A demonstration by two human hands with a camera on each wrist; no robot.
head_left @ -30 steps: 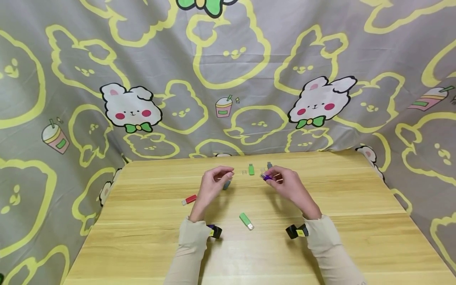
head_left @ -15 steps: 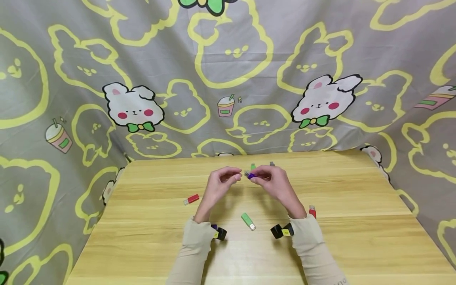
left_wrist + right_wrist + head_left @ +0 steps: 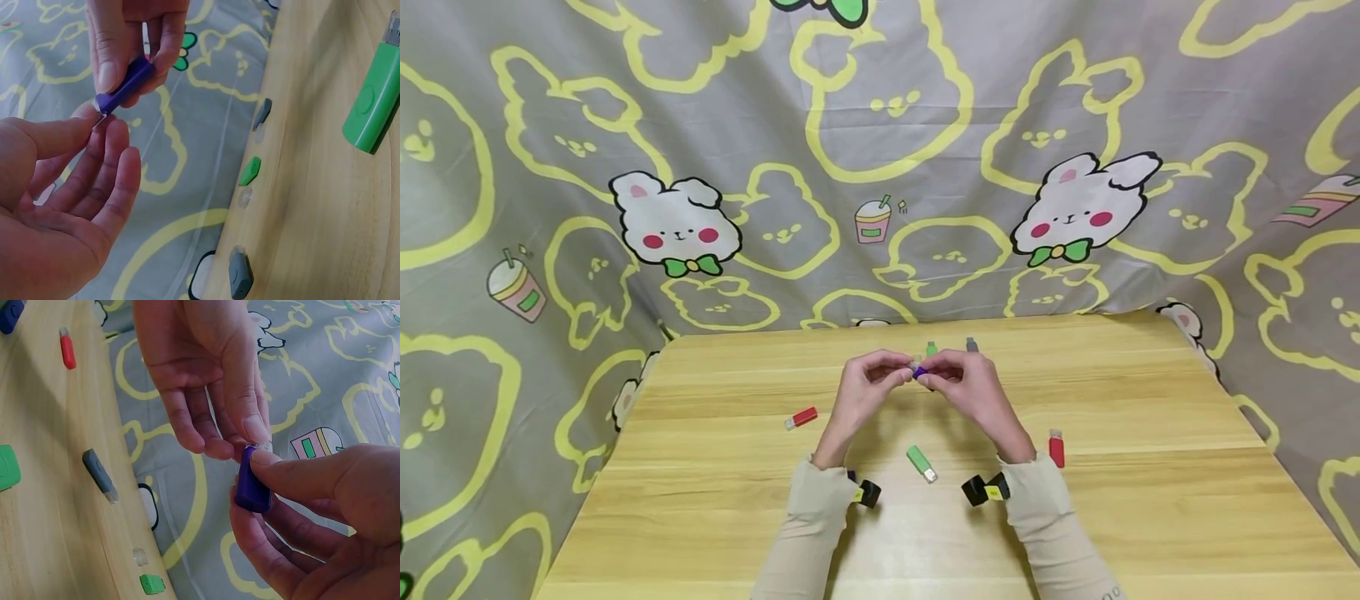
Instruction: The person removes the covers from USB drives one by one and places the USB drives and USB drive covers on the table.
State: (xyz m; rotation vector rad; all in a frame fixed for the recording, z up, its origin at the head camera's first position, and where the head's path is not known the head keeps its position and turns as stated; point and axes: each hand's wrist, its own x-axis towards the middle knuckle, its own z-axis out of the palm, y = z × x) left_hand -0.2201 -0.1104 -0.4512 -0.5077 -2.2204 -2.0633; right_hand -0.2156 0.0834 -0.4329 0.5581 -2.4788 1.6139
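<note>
My right hand [image 3: 966, 387] pinches a purple USB stick [image 3: 253, 481] between thumb and fingers, held up above the back of the table. My left hand [image 3: 868, 392] meets it from the other side. Its thumb and index finger pinch a small clear cap [image 3: 267, 447] at the stick's plug end, and the fingertips largely hide it. How far the cap sits over the plug I cannot tell. The left hand's other fingers are loosely bent, as the left wrist view shows. Both hands are almost touching.
On the wooden table [image 3: 700, 517] lie a red USB stick [image 3: 802, 417], another red one [image 3: 1057, 448] and a green one [image 3: 921, 464]. Along the back are a green stick [image 3: 250, 170], grey sticks [image 3: 240, 275] and loose clear caps [image 3: 245, 197]. A patterned curtain [image 3: 820, 250] hangs behind.
My right hand has moved left with the purple USB stick, and its plug end now meets the left hand's fingertips. The left hand has shifted slightly right. The right-hand red stick has come into sight.
</note>
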